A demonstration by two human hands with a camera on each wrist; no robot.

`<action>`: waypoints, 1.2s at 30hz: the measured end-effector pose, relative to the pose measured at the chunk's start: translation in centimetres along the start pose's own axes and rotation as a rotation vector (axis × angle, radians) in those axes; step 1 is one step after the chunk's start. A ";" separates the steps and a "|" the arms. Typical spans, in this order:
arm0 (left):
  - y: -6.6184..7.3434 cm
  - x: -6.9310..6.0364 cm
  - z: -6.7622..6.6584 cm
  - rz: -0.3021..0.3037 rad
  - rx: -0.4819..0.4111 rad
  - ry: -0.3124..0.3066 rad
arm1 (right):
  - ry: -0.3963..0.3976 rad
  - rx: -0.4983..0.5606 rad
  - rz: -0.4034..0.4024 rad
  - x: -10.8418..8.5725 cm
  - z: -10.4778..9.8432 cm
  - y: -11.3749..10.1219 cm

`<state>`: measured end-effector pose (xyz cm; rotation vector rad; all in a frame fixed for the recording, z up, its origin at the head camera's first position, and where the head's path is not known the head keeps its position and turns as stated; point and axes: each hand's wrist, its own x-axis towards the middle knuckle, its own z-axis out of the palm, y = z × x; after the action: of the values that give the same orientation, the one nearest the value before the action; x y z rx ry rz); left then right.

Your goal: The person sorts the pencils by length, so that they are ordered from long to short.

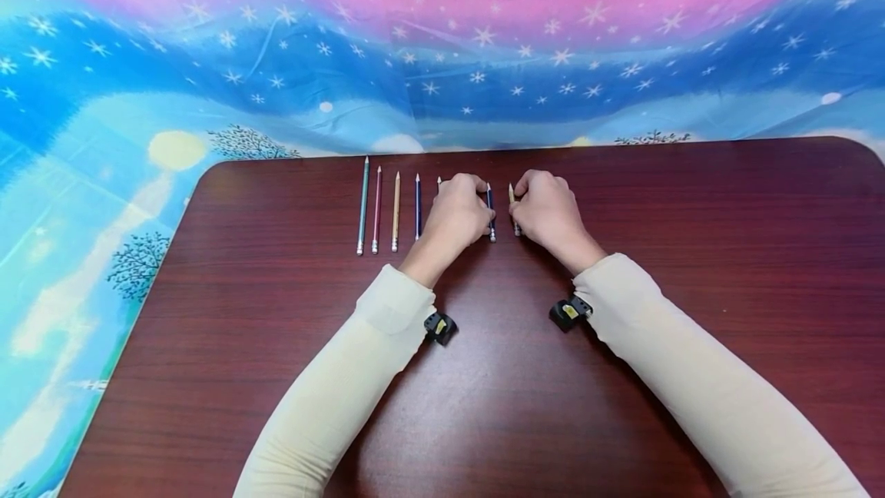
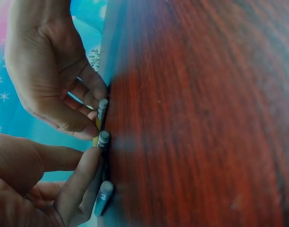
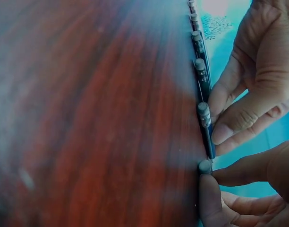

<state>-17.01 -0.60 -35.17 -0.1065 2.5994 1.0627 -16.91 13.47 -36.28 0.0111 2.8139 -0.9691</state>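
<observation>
Several sharpened pencils lie in a row, tips toward the far edge, getting shorter to the right. My left hand [image 1: 459,210] pinches a dark blue pencil [image 1: 492,223] between thumb and fingers, its eraser end [image 3: 204,112] toward me. Just to its right, a short yellow pencil [image 1: 512,194] is gripped in the fingertips of my right hand [image 1: 551,210]. Both pencils lie at the tabletop, a small gap apart. Beneath the left hand another pencil [image 1: 439,180] is mostly hidden; only its tip shows in the head view.
Left of my hands lie a teal pencil [image 1: 362,206], a pink pencil [image 1: 376,210], a yellow-tan pencil [image 1: 396,211] and another dark blue pencil [image 1: 418,202]. They rest on a dark red-brown wooden table [image 1: 726,252]. A snowflake-patterned cloth [image 1: 484,44] hangs behind the far edge.
</observation>
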 end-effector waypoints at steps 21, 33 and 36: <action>0.0 0.0 -0.1 0.014 0.012 -0.010 | -0.003 0.089 0.016 0.0 -0.1 0.3; 0.1 -0.1 -0.1 -0.021 0.005 -0.018 | -0.025 0.148 0.032 0.0 -0.2 0.3; 0.2 -0.1 -0.1 -0.023 -0.006 -0.028 | -0.030 0.173 0.042 0.1 -0.3 0.3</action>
<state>-16.97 -0.50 -34.97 -0.1218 2.5642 1.0569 -17.01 13.87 -36.24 0.0758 2.6822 -1.1895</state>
